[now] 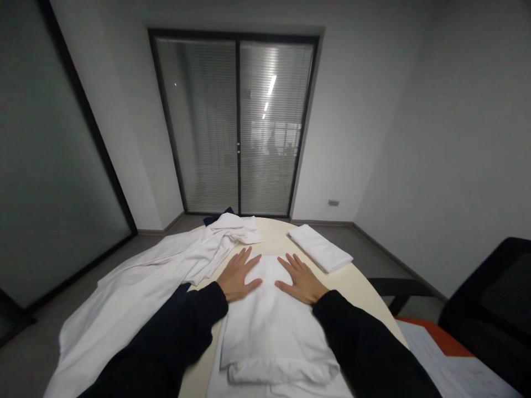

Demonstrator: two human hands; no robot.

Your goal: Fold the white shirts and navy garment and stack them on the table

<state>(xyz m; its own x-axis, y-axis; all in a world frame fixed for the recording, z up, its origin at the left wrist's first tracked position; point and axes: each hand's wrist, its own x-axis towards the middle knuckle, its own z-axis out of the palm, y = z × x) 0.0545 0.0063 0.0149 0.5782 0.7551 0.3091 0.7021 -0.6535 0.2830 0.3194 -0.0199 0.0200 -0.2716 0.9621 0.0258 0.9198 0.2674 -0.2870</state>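
Note:
A white cloth garment [276,331], partly folded, lies lengthwise on the pale round table [271,233] in front of me. My left hand [238,276] rests flat on its far left edge, fingers spread. On the far right edge my right hand [301,279] lies palm down, its fingers also apart. Neither hand grips anything. The near end of the cloth shows a thick folded-over edge, with another white layer beneath it running out of the bottom of the view.
Loose white garments [166,265] spread over the table's left side and hang off it, with dark fabric [215,217] under them. A neatly folded white cloth [319,247] sits at the far right. Beyond the right edge are a black chair [493,293] and printed papers [448,359].

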